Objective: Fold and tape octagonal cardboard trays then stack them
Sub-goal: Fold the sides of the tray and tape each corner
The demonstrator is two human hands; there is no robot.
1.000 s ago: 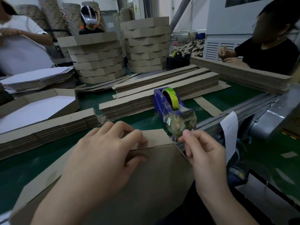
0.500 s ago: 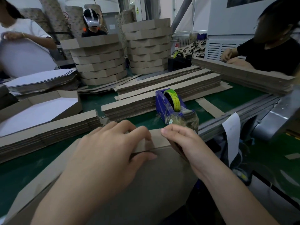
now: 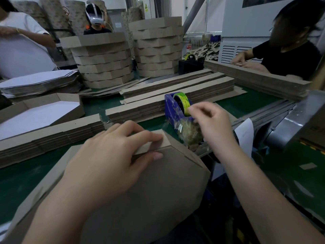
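Head view: left hand point(image 3: 112, 155) grips the tray point(image 3: 158, 194) at its folded corner, near edge of the table point(image 3: 21, 176), fingers curled over the rim, thumb on the outer wall. Right hand point(image 3: 212, 127) has left that corner since 0.5 s ago, now up at the tape dispenser point(image 3: 173, 110), fingertips bunched at the roll; blurred, can't tell if tape is pinched. Likely fetching a strip for this corner; 2 stacks point(image 3: 103, 59) of done trays behind
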